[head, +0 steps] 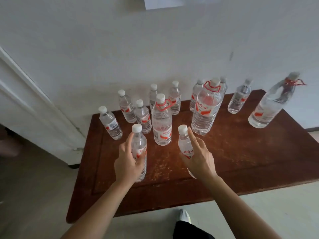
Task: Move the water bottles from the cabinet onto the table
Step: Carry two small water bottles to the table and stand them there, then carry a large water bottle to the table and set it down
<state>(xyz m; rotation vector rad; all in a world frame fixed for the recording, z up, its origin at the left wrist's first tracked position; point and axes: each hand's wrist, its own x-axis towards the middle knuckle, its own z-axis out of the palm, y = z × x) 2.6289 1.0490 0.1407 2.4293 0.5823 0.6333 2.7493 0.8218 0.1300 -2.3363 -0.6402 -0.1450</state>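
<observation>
White wall stands behind the brown wooden table [241, 161], where many water bottles [161, 121] stand upright. I see my left hand [128, 163] wrapped around one small bottle [139, 152], near side. My right hand [198, 157] grips another bottle [185, 145], index finger stretched upward; its bottom is hidden, perhaps touching the table.

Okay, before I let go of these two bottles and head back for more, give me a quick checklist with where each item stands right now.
1. Left hand grips left small bottle: ok.
2. Right hand grips right small bottle: ok.
3. Both bottles over the table, away from its edges: ok.
4. Bases resting flat: cannot tell, hands hide them.
5. Clear of the nearest large bottle: ok.
6. Caps on: ok.
</observation>
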